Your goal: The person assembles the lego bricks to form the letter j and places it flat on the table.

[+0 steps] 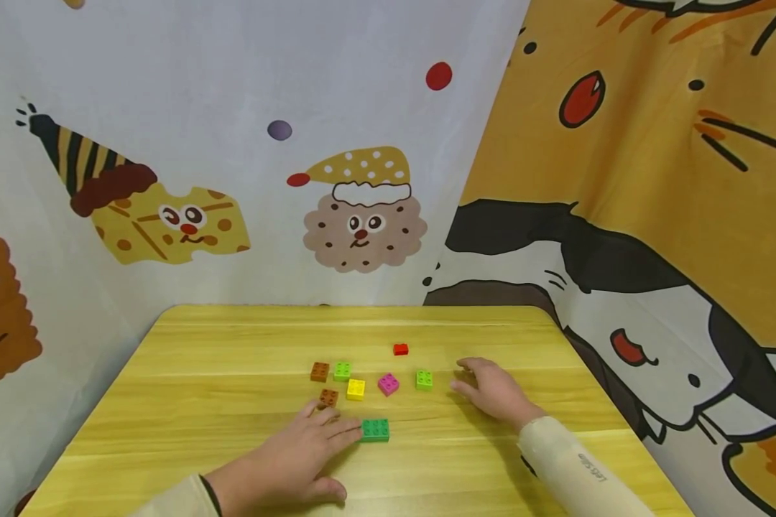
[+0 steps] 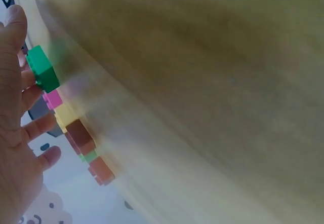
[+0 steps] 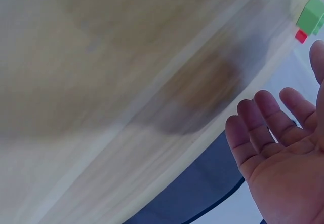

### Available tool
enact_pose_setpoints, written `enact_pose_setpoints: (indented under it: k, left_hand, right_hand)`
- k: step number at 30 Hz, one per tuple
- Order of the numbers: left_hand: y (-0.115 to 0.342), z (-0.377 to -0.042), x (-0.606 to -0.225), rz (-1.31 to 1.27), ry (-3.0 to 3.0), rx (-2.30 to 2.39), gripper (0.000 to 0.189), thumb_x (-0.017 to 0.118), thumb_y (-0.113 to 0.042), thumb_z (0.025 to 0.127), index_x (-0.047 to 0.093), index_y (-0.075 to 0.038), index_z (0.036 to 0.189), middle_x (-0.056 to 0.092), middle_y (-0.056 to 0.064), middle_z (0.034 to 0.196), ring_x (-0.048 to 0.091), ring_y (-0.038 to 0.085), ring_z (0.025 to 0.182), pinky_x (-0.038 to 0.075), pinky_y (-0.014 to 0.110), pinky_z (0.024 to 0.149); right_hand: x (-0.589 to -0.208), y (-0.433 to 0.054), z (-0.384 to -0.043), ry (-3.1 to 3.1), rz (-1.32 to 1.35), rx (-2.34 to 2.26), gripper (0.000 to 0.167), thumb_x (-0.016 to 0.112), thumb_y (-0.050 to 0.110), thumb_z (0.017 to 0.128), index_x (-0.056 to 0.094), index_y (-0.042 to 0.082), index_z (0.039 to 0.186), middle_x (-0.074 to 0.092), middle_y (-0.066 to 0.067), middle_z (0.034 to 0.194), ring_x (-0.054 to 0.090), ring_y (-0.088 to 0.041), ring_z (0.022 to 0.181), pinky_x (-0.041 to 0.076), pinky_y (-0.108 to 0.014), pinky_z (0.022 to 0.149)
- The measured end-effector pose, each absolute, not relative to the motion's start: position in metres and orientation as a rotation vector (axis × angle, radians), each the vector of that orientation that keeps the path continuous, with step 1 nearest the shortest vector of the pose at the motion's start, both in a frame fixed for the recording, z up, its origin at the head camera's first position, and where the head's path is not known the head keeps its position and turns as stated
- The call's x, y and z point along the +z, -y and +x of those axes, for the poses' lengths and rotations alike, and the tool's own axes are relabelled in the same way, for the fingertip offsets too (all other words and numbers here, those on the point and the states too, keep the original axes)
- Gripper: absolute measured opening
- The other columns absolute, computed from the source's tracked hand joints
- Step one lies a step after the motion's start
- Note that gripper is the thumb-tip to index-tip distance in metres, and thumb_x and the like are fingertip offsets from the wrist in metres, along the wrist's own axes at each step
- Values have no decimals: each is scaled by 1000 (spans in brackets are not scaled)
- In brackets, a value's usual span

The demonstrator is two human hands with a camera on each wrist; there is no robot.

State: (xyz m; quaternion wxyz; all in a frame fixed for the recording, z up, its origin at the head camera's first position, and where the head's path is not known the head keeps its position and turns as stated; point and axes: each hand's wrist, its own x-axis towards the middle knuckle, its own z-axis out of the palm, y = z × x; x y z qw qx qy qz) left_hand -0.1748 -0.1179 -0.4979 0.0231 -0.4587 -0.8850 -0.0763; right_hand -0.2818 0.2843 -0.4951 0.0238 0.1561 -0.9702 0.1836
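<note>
My left hand (image 1: 304,455) is low over the pale wood-grained bench (image 1: 446,474), its fingers spread and pinching nothing. The dark green rectangular plastic brick with studs on top (image 1: 375,430) lies between two and three o'clock from the middle of that hand, its left end right at my fingertips; the left wrist view is hazy, so I can't be sure whether I touch it or only come close. My thumb (image 1: 328,490) stands apart, towards five o'clock.

I judge the brick light, stiff and hard to break, with smooth walls that might slip a little. The surest hold looks to be across its long sides, thumb at six o'clock and forefinger at twelve.

My right hand (image 1: 494,391) hovers between two and three o'clock from that brick, fingers loosely extended, holding nothing. A lime-green square plastic brick (image 1: 424,380) lies near it, at nine o'clock.
</note>
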Motion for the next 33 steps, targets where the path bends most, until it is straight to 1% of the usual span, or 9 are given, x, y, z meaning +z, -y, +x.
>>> enact_pose_setpoints:
  k: [3,7,12,17,26,33]
  left_hand:
    - [119,-179,-498,-1386,2793,-259,89,46,-75,87,35,-20,155,31,0,159,34,40,140,23,70,107]
    - [118,-184,-497,-1375,2807,-239,91,46,-77,86,34,-19,156,30,0,160,32,41,140,23,68,109]
    - [117,-190,-495,-1371,2813,-216,92,46,-78,85,34,-20,155,31,0,160,34,39,138,25,65,109]
    - [116,-192,-497,-1374,2787,-191,94,46,-80,84,35,-20,155,32,-1,159,39,35,134,27,63,109]
    - [117,-194,-499,-1375,2770,-162,96,46,-81,83,35,-20,155,33,-2,159,42,30,128,30,60,108]
    - [117,-192,-498,-1375,2765,-168,95,46,-81,83,35,-20,155,33,-2,159,42,26,123,32,59,106]
  right_hand:
    - [-496,-277,-282,2989,530,557,53,67,44,94,59,11,135,59,-7,134,53,-29,125,42,-49,104]
    - [-496,-265,-280,2961,607,534,50,67,43,94,60,15,134,60,-4,134,52,-28,127,41,-48,106]
    - [-496,-252,-280,2917,696,504,48,68,42,94,61,19,135,60,-1,134,52,-25,127,40,-46,107]
    - [-497,-243,-279,2896,734,479,43,69,41,93,63,22,132,62,3,131,54,-23,125,41,-45,106]
    - [-499,-236,-279,2853,811,421,38,72,36,91,67,19,124,62,2,126,57,-22,117,45,-43,102]
    - [-501,-235,-280,2843,804,406,31,75,34,89,68,20,116,64,4,121,58,-17,112,48,-39,98]
